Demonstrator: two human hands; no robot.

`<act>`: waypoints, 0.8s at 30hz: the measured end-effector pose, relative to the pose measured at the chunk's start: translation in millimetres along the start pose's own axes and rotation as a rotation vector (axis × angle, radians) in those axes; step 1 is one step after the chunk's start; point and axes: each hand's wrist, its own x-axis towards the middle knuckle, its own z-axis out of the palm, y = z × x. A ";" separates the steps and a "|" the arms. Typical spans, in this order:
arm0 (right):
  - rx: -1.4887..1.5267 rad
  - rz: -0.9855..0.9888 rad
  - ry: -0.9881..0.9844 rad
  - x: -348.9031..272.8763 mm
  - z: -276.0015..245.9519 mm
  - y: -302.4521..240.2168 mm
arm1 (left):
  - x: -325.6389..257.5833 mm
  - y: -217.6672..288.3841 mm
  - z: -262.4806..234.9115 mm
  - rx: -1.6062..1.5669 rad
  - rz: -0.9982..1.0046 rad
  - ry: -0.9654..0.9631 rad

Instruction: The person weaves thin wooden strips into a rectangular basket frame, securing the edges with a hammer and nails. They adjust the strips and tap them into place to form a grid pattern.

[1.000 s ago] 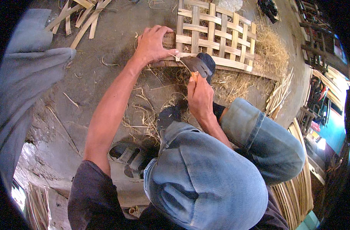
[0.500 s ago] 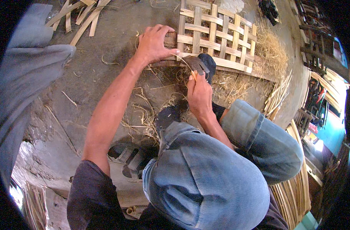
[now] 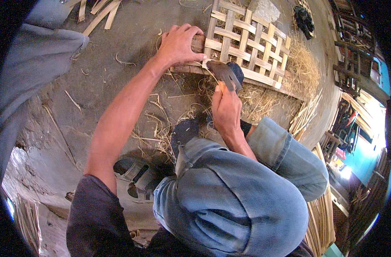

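Note:
A woven panel of pale bamboo slats point(image 3: 249, 55) lies over a wooden board point(image 3: 185, 68) on the floor. At its near left corner, my left hand point(image 3: 177, 45) curves around the end of a wooden block point(image 3: 198, 43). Its thumb presses by the panel's corner, where a thin pale strip point(image 3: 211, 76) bends down beside the tool. My right hand point(image 3: 226, 112) is closed on the orange handle of a tool with a broad dark metal head point(image 3: 223, 72). The metal lies close to the left thumb. Its exact kind is unclear. A dark-covered foot point(image 3: 236, 73) rests just behind the tool.
Curled shavings point(image 3: 163, 128) and dry fibres point(image 3: 304, 64) litter the floor. Loose slats point(image 3: 103, 16) lie at the far left, and more strips point(image 3: 304, 118) at the right. A black sandal point(image 3: 133, 171) is beside my leg. A draped grey cloth point(image 3: 41, 73) hangs at the left.
The view has shifted a little, so the panel and both hands appear farther right. The tool's head has turned, showing more of its dark metal. Both hands keep their hold.

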 end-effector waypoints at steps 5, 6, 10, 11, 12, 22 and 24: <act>0.014 0.002 0.075 0.2 13.7 -1.5 | 1.8 -2.1 5.2 0.017 0.019 0.032; -0.023 0.076 -0.013 1.9 17.2 1.5 | 1.6 -3.0 6.2 0.020 0.022 0.038; 0.069 -0.022 0.235 -5.8 -2.0 -13.3 | 1.8 0.5 2.5 0.014 -0.006 0.002; 0.087 -0.111 0.367 -4.6 -3.6 -21.6 | 1.1 0.1 2.2 0.016 -0.009 0.006; 0.040 -0.041 0.240 -3.4 3.2 -16.7 | 0.6 -0.1 2.1 0.017 -0.012 0.011; -0.020 0.090 0.061 -5.7 33.0 4.1 | 2.2 3.8 0.1 0.006 -0.015 -0.001; 0.092 0.065 0.219 -5.9 38.6 -3.6 | -0.7 -1.6 -2.4 0.022 -0.027 -0.016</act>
